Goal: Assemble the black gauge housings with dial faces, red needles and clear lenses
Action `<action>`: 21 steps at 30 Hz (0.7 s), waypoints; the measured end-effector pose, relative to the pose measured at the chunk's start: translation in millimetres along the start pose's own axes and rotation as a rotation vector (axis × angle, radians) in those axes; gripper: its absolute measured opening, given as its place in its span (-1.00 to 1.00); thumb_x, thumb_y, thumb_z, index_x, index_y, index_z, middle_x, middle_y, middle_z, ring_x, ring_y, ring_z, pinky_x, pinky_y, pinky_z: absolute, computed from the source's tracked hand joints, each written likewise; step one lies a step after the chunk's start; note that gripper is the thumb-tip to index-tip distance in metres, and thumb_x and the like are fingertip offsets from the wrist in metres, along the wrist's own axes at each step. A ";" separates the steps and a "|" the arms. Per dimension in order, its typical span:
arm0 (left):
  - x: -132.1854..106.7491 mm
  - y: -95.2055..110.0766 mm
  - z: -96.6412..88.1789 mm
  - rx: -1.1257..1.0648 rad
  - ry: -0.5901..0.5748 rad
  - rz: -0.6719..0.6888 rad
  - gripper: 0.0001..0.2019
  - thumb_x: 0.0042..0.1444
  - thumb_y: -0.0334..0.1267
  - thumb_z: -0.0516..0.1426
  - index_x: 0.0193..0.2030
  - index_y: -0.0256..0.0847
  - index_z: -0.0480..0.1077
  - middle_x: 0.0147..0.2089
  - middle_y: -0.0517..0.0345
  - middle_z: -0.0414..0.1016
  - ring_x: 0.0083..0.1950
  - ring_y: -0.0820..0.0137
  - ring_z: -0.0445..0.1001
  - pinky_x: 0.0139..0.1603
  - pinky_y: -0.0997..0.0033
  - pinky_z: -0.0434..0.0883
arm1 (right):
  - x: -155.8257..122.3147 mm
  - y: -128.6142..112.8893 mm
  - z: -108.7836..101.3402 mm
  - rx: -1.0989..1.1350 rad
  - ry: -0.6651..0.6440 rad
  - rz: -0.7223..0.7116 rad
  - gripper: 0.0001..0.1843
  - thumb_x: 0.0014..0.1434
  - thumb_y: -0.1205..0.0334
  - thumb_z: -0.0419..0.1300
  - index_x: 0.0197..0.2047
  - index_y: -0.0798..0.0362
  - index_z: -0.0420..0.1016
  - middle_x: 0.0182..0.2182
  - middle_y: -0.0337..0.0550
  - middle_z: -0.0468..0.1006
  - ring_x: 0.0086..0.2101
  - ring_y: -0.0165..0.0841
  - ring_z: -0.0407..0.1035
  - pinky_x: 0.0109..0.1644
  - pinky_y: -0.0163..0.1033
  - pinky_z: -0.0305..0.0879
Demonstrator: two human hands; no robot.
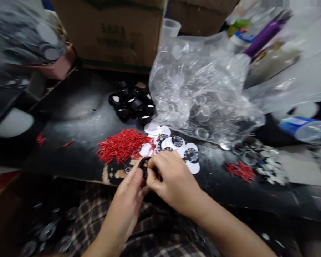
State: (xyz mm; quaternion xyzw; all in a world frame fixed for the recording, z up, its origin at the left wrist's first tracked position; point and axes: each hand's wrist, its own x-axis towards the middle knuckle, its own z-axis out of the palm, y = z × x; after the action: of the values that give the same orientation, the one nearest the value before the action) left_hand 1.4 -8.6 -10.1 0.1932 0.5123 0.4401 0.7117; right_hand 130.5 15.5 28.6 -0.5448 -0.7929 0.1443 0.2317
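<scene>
My left hand [131,194] and my right hand [171,180] meet at the near edge of the black table [77,117]. Both pinch a small black round part [144,166] between their fingertips. Just beyond the hands lies a pile of thin red pins [123,145]. Beside it are several white discs with black dial prints [176,144]. Farther back sits a cluster of black round housings [132,103].
A crumpled clear plastic bag [200,89] of clear rings fills the middle right. A second small heap of red pins [240,169] and loose rings lie to the right. Cardboard boxes [109,32] stand behind. A blue-labelled bottle [305,129] lies far right. Finished round parts sit low left [46,232].
</scene>
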 end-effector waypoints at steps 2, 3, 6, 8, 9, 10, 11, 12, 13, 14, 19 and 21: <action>2.2 -5.5 0.0 -0.028 0.042 -0.012 -0.68 0.04 0.00 0.22 -0.05 0.05 0.53 0.10 0.19 0.53 0.21 0.17 0.39 0.15 0.28 0.40 | 1.0 -1.3 -2.8 0.083 -0.014 0.104 -0.89 0.12 0.41 0.10 -0.42 0.06 0.34 -0.46 -0.24 0.44 -0.41 -0.39 0.29 -0.26 -0.24 0.16; 3.7 -7.6 -0.9 0.009 0.035 0.023 -0.68 0.05 -0.04 0.23 -0.03 0.06 0.52 0.12 0.21 0.51 0.24 0.19 0.36 0.20 0.32 0.36 | 0.7 1.0 -5.3 0.140 -0.039 0.143 -0.90 0.11 0.40 0.12 -0.42 0.05 0.34 -0.47 -0.27 0.44 -0.42 -0.41 0.29 -0.28 -0.27 0.16; 8.2 -10.6 -5.3 0.178 -0.068 0.134 -0.62 0.08 -0.16 0.23 0.08 0.05 0.46 0.23 0.24 0.41 0.33 0.26 0.22 0.34 0.37 0.15 | -2.8 25.8 -19.1 0.329 -0.118 0.199 -0.90 0.16 0.33 0.13 -0.39 0.02 0.41 -0.47 -0.30 0.48 -0.44 -0.44 0.33 -0.32 -0.32 0.21; 10.3 -10.6 -6.8 0.176 -0.115 0.146 -0.62 0.12 -0.16 0.20 0.11 0.05 0.43 0.26 0.24 0.37 0.33 0.23 0.23 0.35 0.27 0.16 | -4.8 58.6 -30.5 0.313 -0.032 0.307 -0.84 0.23 0.23 0.08 -0.33 0.02 0.47 -0.42 -0.25 0.53 -0.41 -0.41 0.37 -0.29 -0.30 0.26; 11.0 -10.3 -6.5 0.134 -0.115 0.140 -0.63 0.14 -0.14 0.18 0.11 0.05 0.42 0.26 0.22 0.37 0.31 0.21 0.26 0.32 0.21 0.22 | -5.1 78.0 -35.4 0.197 0.096 0.431 -0.80 0.25 0.18 0.06 -0.25 0.03 0.48 -0.36 -0.19 0.55 -0.39 -0.37 0.38 -0.25 -0.25 0.28; 11.6 -10.1 -5.4 0.083 -0.103 0.135 -0.64 0.15 -0.12 0.17 0.11 0.05 0.43 0.25 0.21 0.38 0.29 0.19 0.29 0.28 0.16 0.29 | -4.9 97.7 -39.3 0.034 0.183 0.543 -0.77 0.23 0.15 0.07 -0.15 0.04 0.49 -0.26 -0.12 0.56 -0.34 -0.32 0.39 -0.18 -0.17 0.29; 12.0 -9.9 -3.8 0.044 -0.087 0.127 -0.64 0.14 -0.11 0.17 0.09 0.03 0.44 0.24 0.18 0.40 0.27 0.16 0.32 0.22 0.13 0.35 | -4.6 116.3 -42.1 -0.116 0.191 0.625 -0.70 0.19 0.13 0.13 -0.05 0.05 0.46 -0.16 -0.05 0.54 -0.29 -0.26 0.40 -0.09 -0.07 0.28; 12.4 -9.9 -1.7 0.023 -0.078 0.113 -0.64 0.12 -0.10 0.18 0.07 0.00 0.46 0.22 0.16 0.43 0.25 0.14 0.33 0.18 0.12 0.40 | -4.4 132.5 -43.8 -0.158 0.192 0.654 -0.61 0.12 0.16 0.19 0.01 0.10 0.44 -0.08 0.05 0.50 -0.22 -0.18 0.40 -0.01 0.04 0.23; 12.5 -10.1 0.3 0.016 -0.077 0.096 -0.65 0.10 -0.09 0.20 0.04 -0.02 0.48 0.20 0.14 0.45 0.24 0.12 0.35 0.14 0.12 0.43 | -4.4 145.4 -44.4 -0.183 0.185 0.664 -0.56 0.07 0.19 0.22 0.03 0.11 0.44 -0.05 0.09 0.48 -0.17 -0.13 0.39 0.03 0.08 0.21; 12.6 -10.4 2.1 0.015 -0.084 0.078 -0.65 0.08 -0.08 0.22 0.02 -0.04 0.50 0.18 0.13 0.46 0.23 0.12 0.36 0.12 0.14 0.46 | -4.9 154.6 -44.4 -0.192 0.177 0.661 -0.52 0.04 0.20 0.24 0.06 0.13 0.43 -0.02 0.11 0.45 -0.13 -0.10 0.38 0.05 0.10 0.19; 12.2 -10.4 4.2 -0.014 -0.108 0.039 -0.66 0.05 -0.08 0.24 -0.02 -0.05 0.51 0.16 0.14 0.47 0.20 0.15 0.38 0.07 0.23 0.49 | -11.1 153.2 -43.6 -0.139 0.204 0.596 -0.59 0.08 0.27 0.18 0.02 0.15 0.48 -0.15 0.02 0.45 -0.28 -0.25 0.41 -0.07 -0.07 0.32; 12.1 -8.6 5.4 -0.039 -0.110 0.016 -0.65 0.05 -0.09 0.24 -0.01 -0.09 0.51 0.14 0.11 0.49 0.17 0.16 0.41 0.07 0.21 0.49 | -13.0 137.2 -43.7 -0.104 0.225 0.571 -0.67 0.12 0.28 0.13 -0.04 0.13 0.51 -0.25 -0.06 0.48 -0.35 -0.29 0.40 -0.15 -0.13 0.35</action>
State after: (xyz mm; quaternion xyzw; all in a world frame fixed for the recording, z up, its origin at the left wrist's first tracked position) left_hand 11.1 -2.3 -20.9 0.2074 0.4623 0.4445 0.7387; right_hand 266.7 52.4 -3.0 -0.7693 -0.5834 0.1012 0.2400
